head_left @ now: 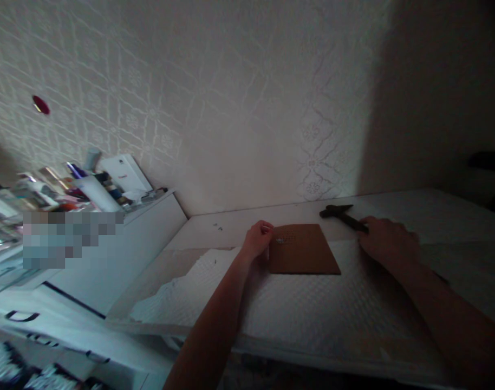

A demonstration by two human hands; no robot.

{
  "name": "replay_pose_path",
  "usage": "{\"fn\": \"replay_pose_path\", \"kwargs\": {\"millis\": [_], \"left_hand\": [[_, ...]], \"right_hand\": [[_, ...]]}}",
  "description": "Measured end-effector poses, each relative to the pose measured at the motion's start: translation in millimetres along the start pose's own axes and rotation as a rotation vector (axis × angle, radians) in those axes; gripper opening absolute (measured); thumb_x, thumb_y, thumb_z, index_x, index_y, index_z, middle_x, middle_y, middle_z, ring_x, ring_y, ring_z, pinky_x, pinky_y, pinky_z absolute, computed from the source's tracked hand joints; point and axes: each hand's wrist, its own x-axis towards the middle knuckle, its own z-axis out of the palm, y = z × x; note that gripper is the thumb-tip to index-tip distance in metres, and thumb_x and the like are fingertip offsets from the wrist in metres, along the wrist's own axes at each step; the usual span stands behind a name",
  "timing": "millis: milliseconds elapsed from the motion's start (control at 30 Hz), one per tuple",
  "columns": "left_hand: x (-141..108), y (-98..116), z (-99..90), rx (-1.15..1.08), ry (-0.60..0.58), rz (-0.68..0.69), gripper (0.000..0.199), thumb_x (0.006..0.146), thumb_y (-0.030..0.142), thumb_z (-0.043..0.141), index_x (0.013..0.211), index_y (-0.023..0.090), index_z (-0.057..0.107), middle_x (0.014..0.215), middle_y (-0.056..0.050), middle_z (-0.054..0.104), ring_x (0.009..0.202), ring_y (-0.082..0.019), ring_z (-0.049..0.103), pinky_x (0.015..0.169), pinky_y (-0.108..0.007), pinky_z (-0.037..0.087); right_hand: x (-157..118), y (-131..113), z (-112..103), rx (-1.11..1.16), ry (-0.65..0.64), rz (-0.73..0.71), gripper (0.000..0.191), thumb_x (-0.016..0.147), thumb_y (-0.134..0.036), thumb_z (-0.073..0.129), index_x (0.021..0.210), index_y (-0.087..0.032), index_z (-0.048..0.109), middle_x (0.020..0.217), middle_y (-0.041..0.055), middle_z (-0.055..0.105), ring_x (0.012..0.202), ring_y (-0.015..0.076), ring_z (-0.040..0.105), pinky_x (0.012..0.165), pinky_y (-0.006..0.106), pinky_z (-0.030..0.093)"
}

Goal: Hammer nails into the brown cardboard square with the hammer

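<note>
A flat brown square board [302, 250] with small dark lettering near its upper left lies on a white textured cloth [288, 309]. My left hand [259, 239] is closed at the board's upper left corner, its fingers pinched together; whatever is between the fingertips is too small to make out. To the right of the board, my right hand [388, 238] is wrapped round the handle of a dark hammer [339, 211]. The hammer's head points away to the left, beyond the board's upper right corner, and does not touch the board.
White drawers [137, 254] stand at the left, topped with bottles, tubes and a white box [125, 174]. Patterned wallpaper rises behind the table. Several tiny dark bits lie on the table left of the board. A dark object shows at the far right edge.
</note>
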Motion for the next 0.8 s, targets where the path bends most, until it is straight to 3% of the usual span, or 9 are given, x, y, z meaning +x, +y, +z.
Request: {"fn": "replay_pose_path", "kwargs": {"millis": [100,167,233,300,400,600,700,800], "left_hand": [[-1,1,0.2,0.029,0.016,0.016,0.016,0.068,0.008,0.05,0.079,0.016,0.058,0.075,-0.002,0.062,0.072,-0.013,0.056,0.07,-0.025,0.044],[-2,3,0.0,0.048,0.026,0.028,0.014,0.069,0.009,0.05,0.078,0.016,0.058,0.075,-0.003,0.062,0.072,-0.014,0.056,0.069,-0.025,0.043],[-5,5,0.2,0.08,0.049,0.044,0.011,0.071,0.012,0.05,0.076,0.016,0.059,0.076,-0.004,0.063,0.072,-0.014,0.057,0.07,-0.026,0.043],[-7,7,0.9,0.122,0.09,0.059,0.009,0.072,0.015,0.051,0.075,0.017,0.06,0.076,-0.004,0.063,0.072,-0.015,0.057,0.071,-0.026,0.043],[-7,6,3.0,0.175,0.138,0.06,0.011,0.074,0.018,0.05,0.077,0.017,0.061,0.078,-0.005,0.065,0.074,-0.015,0.057,0.071,-0.027,0.043],[7,-4,0.9,0.265,0.2,-0.008,0.019,0.078,0.021,0.049,0.087,0.017,0.065,0.089,-0.005,0.068,0.079,-0.015,0.06,0.076,-0.026,0.044],[19,-13,-14.2,0.399,0.186,-0.03,0.021,0.079,0.022,0.048,0.089,0.018,0.065,0.092,-0.005,0.068,0.085,-0.015,0.061,0.08,-0.026,0.044],[30,-26,-44.3,0.553,0.249,-0.104,0.025,0.081,0.025,0.046,0.094,0.019,0.065,0.098,-0.006,0.067,0.093,-0.018,0.06,0.082,-0.027,0.044]], "right_hand": [[3,-13,-1,0.114,0.017,-0.09,0.033,0.081,-0.037,0.046,0.099,-0.015,0.063,0.088,0.0194,0.06,0.084,0.0338,0.056,0.066,0.046,0.042],[4,-26,2,0.284,0.005,-0.273,0.039,0.082,-0.04,0.044,0.11,-0.015,0.057,0.103,0.0157,0.059,0.096,0.03,0.054,0.078,0.044,0.044],[2,-39,7,0.392,-0.058,-0.468,0.045,0.083,-0.044,0.043,0.118,-0.017,0.053,0.118,0.012,0.053,0.109,0.0269,0.048,0.089,0.044,0.04],[-2,-49,12,0.419,-0.169,-0.565,0.047,0.084,-0.045,0.042,0.12,-0.017,0.052,0.124,0.0115,0.05,0.113,0.0252,0.046,0.092,0.043,0.039],[-4,-54,18,0.428,-0.278,-0.573,0.048,0.085,-0.045,0.04,0.118,-0.015,0.055,0.124,0.013,0.05,0.113,0.0245,0.047,0.094,0.042,0.038],[0,-49,24,0.475,-0.303,-0.541,0.052,0.083,-0.05,0.041,0.119,-0.015,0.056,0.126,0.0127,0.049,0.114,0.0257,0.046,0.097,0.043,0.036],[0,-49,26,0.486,-0.325,-0.516,0.054,0.081,-0.053,0.041,0.119,-0.016,0.056,0.126,0.0118,0.049,0.114,0.0267,0.046,0.097,0.043,0.036],[-1,-50,25,0.488,-0.338,-0.498,0.055,0.081,-0.053,0.04,0.119,-0.017,0.055,0.127,0.0107,0.049,0.114,0.0267,0.045,0.097,0.044,0.036]]}}
